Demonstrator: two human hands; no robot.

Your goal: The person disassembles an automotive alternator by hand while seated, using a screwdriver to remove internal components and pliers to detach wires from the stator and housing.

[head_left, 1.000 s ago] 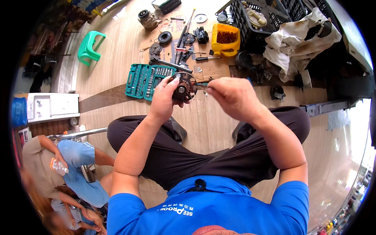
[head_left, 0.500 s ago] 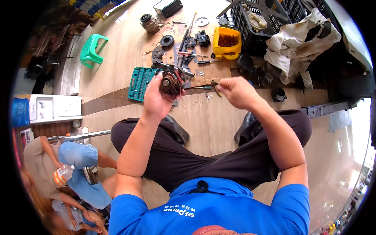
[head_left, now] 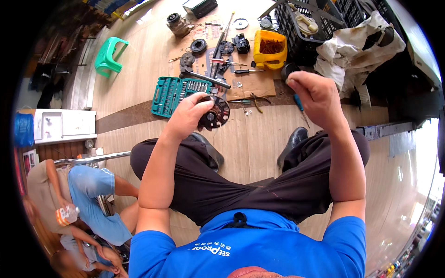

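My left hand (head_left: 189,116) grips a round dark metal machine part (head_left: 218,113) by its edge, above the floor between my knees. A central hub and several reddish-brown segments show on its face. Off to the right, my right hand (head_left: 317,97) is raised with its fingers curled together in a pinch. Whatever those fingers may hold is too small or hidden to make out. Beyond the left hand lies an open green socket set (head_left: 164,99). Between the hands, pliers with yellowish handles (head_left: 257,104) rest on the floor, close to a screwdriver (head_left: 241,101).
Cardboard (head_left: 259,85) ahead carries loose parts, tools and a black ring-shaped pulley (head_left: 198,46). A cut yellow jug (head_left: 270,51) holds rusty-coloured pieces beside a black crate (head_left: 301,41). A green stool (head_left: 110,56) stands left. Two people sit at lower left, one with a bottle (head_left: 67,214).
The machine part has turned in my left hand, showing its round face more. My right hand has moved right and farther out, away from the pliers.
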